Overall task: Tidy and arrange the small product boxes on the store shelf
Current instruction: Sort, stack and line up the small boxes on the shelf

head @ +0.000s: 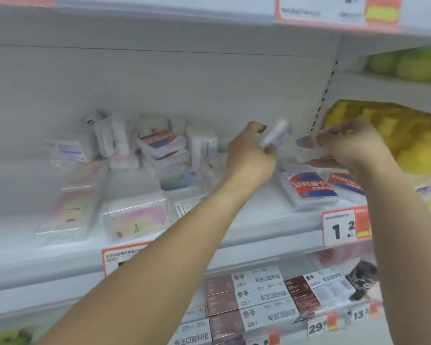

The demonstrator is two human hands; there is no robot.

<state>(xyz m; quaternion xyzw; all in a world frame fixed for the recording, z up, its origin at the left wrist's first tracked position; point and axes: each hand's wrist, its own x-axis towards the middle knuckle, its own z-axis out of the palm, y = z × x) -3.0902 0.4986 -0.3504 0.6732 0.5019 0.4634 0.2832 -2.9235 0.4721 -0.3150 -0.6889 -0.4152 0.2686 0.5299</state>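
Your left hand (pixel 249 155) grips a small white box (pixel 275 134) tilted up-right above the shelf (pixel 259 215), while your right hand (pixel 351 148) pinches a flat clear box (pixel 309 141).

Two bare forearms are showing, with no sleeve, watch, bracelet or glove covering either. The left arm (pixel 159 257) is running from the frame's 7 o'clock corner, slim and smooth to the wrist. The right arm (pixel 403 235) is entering from 4 o'clock. The left hand (pixel 249 155) and right hand (pixel 353 145) are wearing no visible rings; nails are blurring out.
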